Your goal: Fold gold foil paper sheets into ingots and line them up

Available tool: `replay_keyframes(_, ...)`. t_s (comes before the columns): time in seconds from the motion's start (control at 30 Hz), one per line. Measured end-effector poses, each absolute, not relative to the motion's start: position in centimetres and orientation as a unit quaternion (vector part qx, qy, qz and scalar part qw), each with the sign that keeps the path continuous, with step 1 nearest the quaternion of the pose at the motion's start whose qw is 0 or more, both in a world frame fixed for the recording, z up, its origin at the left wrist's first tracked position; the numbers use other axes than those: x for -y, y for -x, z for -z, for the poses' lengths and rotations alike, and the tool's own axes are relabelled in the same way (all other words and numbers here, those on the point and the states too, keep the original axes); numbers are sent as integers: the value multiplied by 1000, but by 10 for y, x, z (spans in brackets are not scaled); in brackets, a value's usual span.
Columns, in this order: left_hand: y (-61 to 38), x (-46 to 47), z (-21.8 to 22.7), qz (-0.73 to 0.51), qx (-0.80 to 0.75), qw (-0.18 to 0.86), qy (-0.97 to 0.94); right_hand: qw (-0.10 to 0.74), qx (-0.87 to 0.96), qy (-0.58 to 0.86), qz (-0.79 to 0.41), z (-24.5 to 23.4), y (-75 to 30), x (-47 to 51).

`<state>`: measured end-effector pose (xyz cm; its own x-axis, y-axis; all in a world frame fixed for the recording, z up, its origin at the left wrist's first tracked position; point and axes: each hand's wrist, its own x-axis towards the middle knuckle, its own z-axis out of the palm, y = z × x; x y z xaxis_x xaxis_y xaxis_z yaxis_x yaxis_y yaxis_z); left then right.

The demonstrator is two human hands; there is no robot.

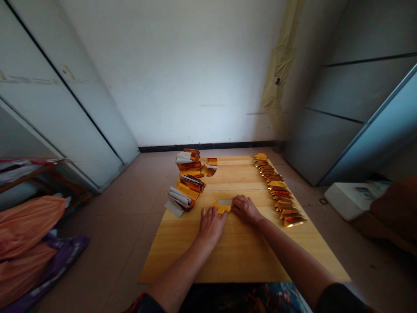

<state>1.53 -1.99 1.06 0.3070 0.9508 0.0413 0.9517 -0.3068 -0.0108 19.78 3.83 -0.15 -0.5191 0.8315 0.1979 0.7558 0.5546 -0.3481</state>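
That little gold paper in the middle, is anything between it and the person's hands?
No, nothing visible is in the way. The left hand and right hand are both at the gold paper, on the wooden board.

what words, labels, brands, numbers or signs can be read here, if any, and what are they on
None can be read.
Purple item at lower left: pale marks, perhaps lettering, too blurred to read.
White box on the right: a dark patch, perhaps a label, too small and blurred to read.
Gold and grey paper between the left hand and right hand: no lettering visible.
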Motion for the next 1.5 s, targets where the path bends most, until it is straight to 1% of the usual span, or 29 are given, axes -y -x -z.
replay_keyframes(0.4, -14, 17, -14, -4, 577, 15, 817, 124, 837, 515, -134, -3, -186, -51)
replay_keyframes(0.7, -16, 21, -4, 5, 580, 31, 814, 106, 820, 548, -128, -3, -181, -50)
replay_keyframes(0.8, -17, 23, -1, 10, 582, 19, 813, 106, 820, 548, -126, -3, -180, -51)
replay_keyframes(1.03, -24, 25, -5, 20, 611, -32, 791, 129, 819, 543, -129, -1, -180, -49)
replay_keyframes(1.2, -29, 26, -11, 10, 632, -45, 773, 201, 818, 514, -160, 10, -189, -56)
replay_keyframes(1.3, -31, 26, -15, 7, 632, -52, 773, 228, 818, 495, -184, 15, -196, -62)
replay_keyframes(1.4, -31, 27, -16, 14, 635, -53, 771, 232, 816, 492, -193, 17, -197, -65)
replay_keyframes(1.5, -31, 28, -16, 29, 635, -46, 771, 224, 813, 510, -172, 16, -194, -64)
